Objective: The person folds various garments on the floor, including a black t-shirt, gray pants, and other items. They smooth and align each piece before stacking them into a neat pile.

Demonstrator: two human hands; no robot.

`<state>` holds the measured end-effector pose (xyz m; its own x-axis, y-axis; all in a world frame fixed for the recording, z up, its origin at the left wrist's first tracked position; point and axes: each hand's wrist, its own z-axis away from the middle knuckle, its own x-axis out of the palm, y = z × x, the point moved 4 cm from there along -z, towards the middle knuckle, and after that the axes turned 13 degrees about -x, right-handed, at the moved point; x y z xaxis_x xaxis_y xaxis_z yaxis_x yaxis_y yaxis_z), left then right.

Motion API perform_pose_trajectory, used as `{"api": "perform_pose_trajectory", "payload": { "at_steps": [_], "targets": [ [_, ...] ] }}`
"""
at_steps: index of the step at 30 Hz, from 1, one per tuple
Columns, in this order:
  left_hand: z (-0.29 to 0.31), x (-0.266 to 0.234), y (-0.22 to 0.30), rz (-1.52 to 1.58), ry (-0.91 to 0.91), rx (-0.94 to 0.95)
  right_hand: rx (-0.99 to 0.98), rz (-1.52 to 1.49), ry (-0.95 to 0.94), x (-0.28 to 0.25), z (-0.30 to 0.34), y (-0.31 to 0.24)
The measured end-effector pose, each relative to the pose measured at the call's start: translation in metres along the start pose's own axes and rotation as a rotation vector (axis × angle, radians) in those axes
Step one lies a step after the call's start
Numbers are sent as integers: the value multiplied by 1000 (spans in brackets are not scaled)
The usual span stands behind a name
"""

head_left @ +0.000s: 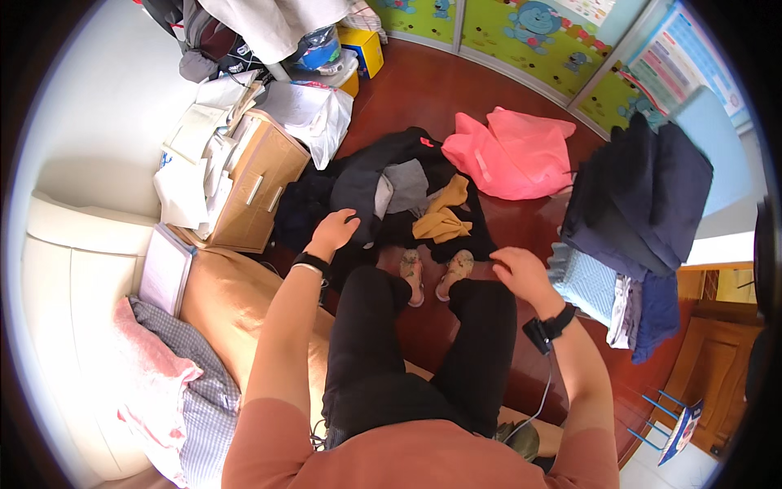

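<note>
My left hand [332, 231] hovers over the left edge of a pile of black clothes [358, 175]. Its thumb and fingers are apart, with nothing in them. On top of the pile lie a grey cloth piece [406, 186] and a mustard-yellow one [444, 220]. To the right of my slippers [454, 273], my right hand [521, 275] is held with loosely spread fingers and no object in it. It is close to a stack of folded cloths, among them a light blue one [593, 285].
A pink bag [517, 155] lies on the floor behind the pile. Dark trousers [639, 191] are draped at the right. On the left stand a wooden bedside cabinet [265, 183] heaped with papers and a bed with a tan cover [236, 293]. A white plastic bag [318, 122] hangs by the cabinet.
</note>
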<state>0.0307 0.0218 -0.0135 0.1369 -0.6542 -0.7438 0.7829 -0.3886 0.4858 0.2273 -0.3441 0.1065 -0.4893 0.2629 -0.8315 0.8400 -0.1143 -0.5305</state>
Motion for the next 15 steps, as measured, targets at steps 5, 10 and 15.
{"api": "perform_pose_trajectory", "payload": {
  "at_steps": [5, 10, 15],
  "targets": [
    [-40, 43, -1, -309, -109, -267, 62, -64, -7, 5, -22, -10],
    [-82, 95, -23, -223, -189, -750, 199, -94, -61, 0, -24, 0],
    [-119, 112, -48, -277, -225, -807, 317, -99, -108, 7, -16, 7]
  ]
}}
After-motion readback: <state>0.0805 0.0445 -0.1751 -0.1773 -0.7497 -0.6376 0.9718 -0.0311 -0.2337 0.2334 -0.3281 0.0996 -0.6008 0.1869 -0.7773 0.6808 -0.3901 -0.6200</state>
